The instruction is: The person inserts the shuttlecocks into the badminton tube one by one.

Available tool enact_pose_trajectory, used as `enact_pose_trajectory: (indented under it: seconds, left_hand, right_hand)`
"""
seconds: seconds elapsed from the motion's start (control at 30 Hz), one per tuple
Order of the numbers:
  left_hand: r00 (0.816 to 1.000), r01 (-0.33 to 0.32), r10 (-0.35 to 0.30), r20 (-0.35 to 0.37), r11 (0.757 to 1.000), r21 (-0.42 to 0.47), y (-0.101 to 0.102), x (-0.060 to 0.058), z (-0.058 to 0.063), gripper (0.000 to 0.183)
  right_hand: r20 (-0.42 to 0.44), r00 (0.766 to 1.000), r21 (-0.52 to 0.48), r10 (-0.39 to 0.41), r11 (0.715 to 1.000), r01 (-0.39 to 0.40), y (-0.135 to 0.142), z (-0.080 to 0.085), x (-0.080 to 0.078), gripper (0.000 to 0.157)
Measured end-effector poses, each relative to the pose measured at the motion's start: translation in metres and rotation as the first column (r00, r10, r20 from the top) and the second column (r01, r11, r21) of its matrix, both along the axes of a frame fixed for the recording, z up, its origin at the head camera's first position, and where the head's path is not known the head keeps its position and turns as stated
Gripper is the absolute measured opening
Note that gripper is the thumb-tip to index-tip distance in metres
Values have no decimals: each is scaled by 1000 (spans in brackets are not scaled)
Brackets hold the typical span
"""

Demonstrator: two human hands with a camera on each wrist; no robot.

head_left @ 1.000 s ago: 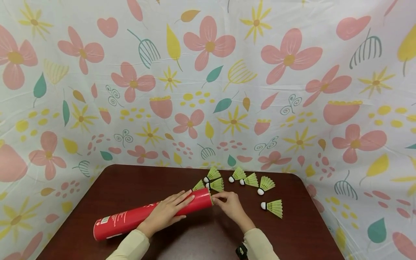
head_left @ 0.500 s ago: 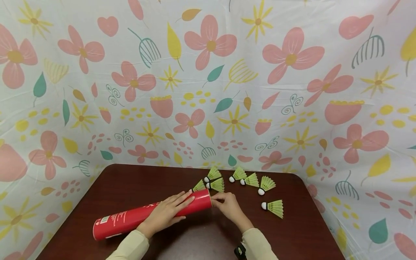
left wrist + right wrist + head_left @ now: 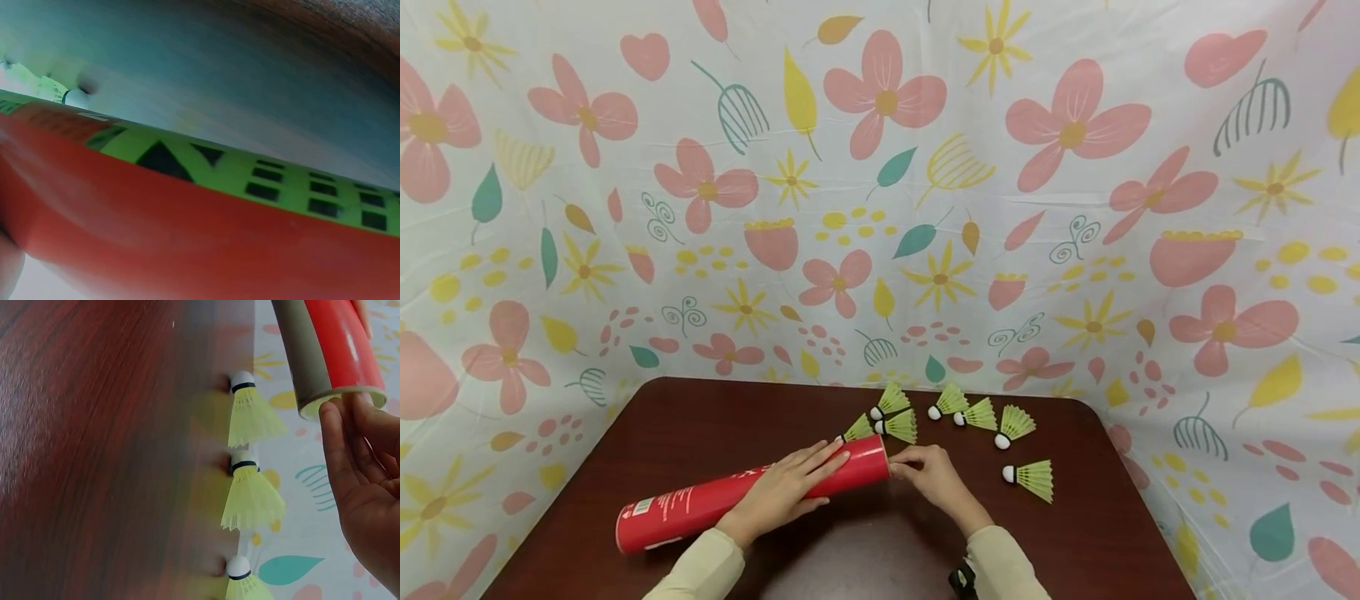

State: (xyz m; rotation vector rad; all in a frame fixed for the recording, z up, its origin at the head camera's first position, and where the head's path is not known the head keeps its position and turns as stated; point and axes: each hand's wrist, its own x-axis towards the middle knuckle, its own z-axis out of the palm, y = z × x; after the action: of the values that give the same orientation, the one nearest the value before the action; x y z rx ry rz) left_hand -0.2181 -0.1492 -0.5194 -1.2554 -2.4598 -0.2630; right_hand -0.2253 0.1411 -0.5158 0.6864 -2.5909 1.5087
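A dark-brown table (image 3: 868, 546) with 7 yellow-green shuttlecocks (image 3: 1036, 482) on their sides, mostly near its far edge.

On the red tube (image 3: 865, 461), just beside the left hand (image 3: 778, 498) which gripped it, one white letter could be read as X. Farther from this grip, along the same tube, stood lines of white print (image 3: 673, 502), too small to read, and after them a barcode label (image 3: 642, 507). The left wrist view showed black characters on a green band (image 3: 294, 187) of the tube, not readable with certainty.
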Motion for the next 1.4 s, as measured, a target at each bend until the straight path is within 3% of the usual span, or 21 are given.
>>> enact_pose_trajectory:
  seconds: [0.27,0.43,0.6,0.77,1.03,1.4]
  left_hand:
    - [1000,-5,5,15,1000,2,-2,0,1,93]
    - [1000,-4,4,8,1000,-6,-2,0,0,94]
    - [1000,-11,11,16,1000,-10,-3,0,-1,93]
    - [1000,-11,11,21,1000,-3,-4,1,-2,93]
    - [1000,-9,9,6,1000,4,-5,-1,-2,94]
    - [1000,-19,19,1,1000,1,-6,-2,-5,95]
  right_hand:
    - [-14,1000,12,-12,1000,13,9,-1,-6,14]
    - [-12,992,14,-129,992,129,15,-5,-16,15]
    - [-10,964,-30,-265,964,264,19,-16,-25,18]
    - [60,938,-59,-341,937,344,19,-30,-32,25]
    - [101,923,-6,-370,928,373,14,-43,-44,30]
    - [48,903,32,-427,904,425,5,-50,-48,16]
